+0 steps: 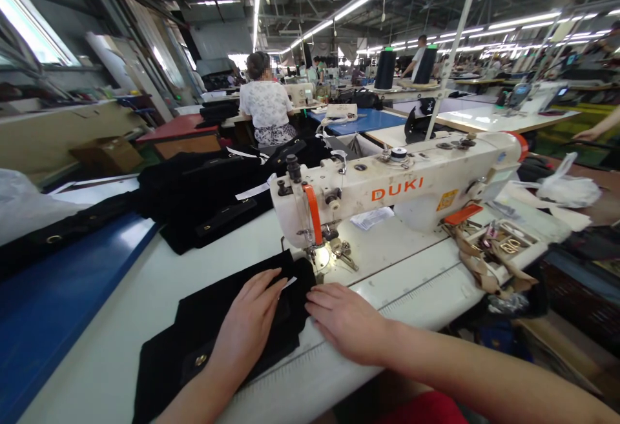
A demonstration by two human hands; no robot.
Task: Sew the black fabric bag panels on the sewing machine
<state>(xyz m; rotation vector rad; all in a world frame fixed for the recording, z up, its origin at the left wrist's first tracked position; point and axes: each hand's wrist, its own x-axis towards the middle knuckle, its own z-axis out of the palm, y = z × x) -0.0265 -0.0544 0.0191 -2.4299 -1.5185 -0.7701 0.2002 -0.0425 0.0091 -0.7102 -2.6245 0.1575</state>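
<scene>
A black fabric piece (227,321) with a small gold metal fitting lies on the sewing machine's white table, its far right edge by the lit needle area. My left hand (254,311) rests flat on top of it, fingers stretched forward beside a narrow white strip (289,283). At the right edge of the fabric is my right hand (346,317), its fingers held together and bent onto that edge; the thumb is hidden. The white sewing machine (397,185), marked DUKI, stands just beyond both hands, its presser foot (320,269) close to the fabric.
Black fabric pieces (208,185) with white strips are heaped behind and left of the machine. A blue surface (87,308) borders the table at left. A tray (513,243) of metal rings sits at right, with beige straps beside it. Ahead, a person (266,104) sits facing away.
</scene>
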